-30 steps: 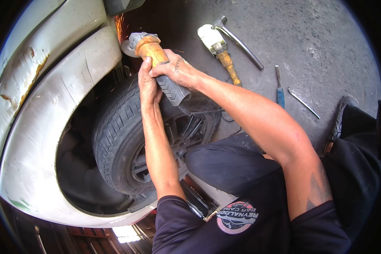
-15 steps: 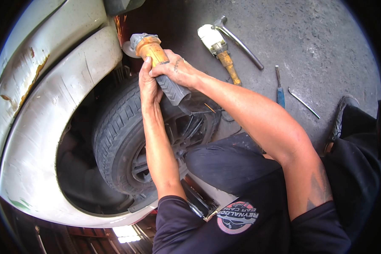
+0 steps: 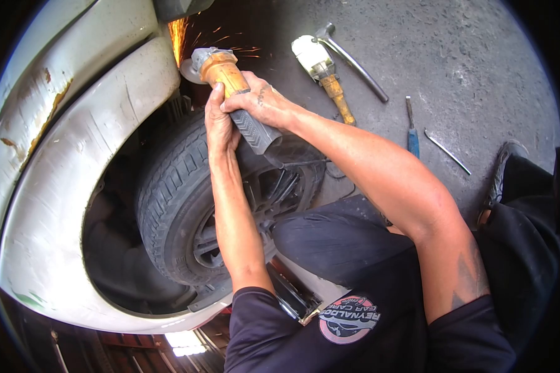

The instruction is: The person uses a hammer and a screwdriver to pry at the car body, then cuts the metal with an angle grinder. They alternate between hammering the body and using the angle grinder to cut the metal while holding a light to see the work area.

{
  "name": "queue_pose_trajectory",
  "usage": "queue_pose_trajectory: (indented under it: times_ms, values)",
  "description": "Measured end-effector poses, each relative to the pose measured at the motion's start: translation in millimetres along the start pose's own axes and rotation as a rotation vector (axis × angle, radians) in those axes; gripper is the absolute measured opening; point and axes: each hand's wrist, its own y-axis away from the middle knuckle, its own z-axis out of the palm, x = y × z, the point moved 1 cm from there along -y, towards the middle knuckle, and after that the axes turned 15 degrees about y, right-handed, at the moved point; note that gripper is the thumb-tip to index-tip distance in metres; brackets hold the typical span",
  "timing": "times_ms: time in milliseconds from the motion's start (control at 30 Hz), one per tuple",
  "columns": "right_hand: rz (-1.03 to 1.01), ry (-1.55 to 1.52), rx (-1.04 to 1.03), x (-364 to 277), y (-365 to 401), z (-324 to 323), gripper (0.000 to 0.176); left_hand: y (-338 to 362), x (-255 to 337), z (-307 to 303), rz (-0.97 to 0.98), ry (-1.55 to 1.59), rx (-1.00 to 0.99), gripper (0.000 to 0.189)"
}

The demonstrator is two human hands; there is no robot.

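Observation:
Both of my hands grip a yellow angle grinder [image 3: 229,78] with a dark grey rear grip. My left hand [image 3: 219,124] is wrapped around it from the left and below, thumb up along the body. From the right, my right hand [image 3: 261,102] closes over its middle. The grinder's disc [image 3: 191,72] is at the edge of the scraped silver fender [image 3: 137,87]; the exact contact point is hidden. Orange sparks [image 3: 178,40] fly up and to the right from there. Below the grinder is a tyre [image 3: 171,205] in the wheel arch.
On the concrete floor to the right lie a white-and-yellow power tool [image 3: 320,71], a hammer [image 3: 358,64], a blue-handled screwdriver [image 3: 412,137] and a thin metal rod [image 3: 448,151]. A cord [image 3: 305,163] trails from the grinder across the wheel. My bent knee [image 3: 336,239] is close to the wheel.
The sparks have grown from a faint patch to a bright stream, with some now scattering right above the grinder. My hands and the grinder have barely moved.

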Motion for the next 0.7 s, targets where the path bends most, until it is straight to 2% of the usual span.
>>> queue_pose_trajectory:
  times_ms: [700]
  values:
    - [-0.008,0.040,0.004,-3.2,3.6,-1.7,0.079,0.9,0.5,1.0,0.002,0.007,0.002,0.063]
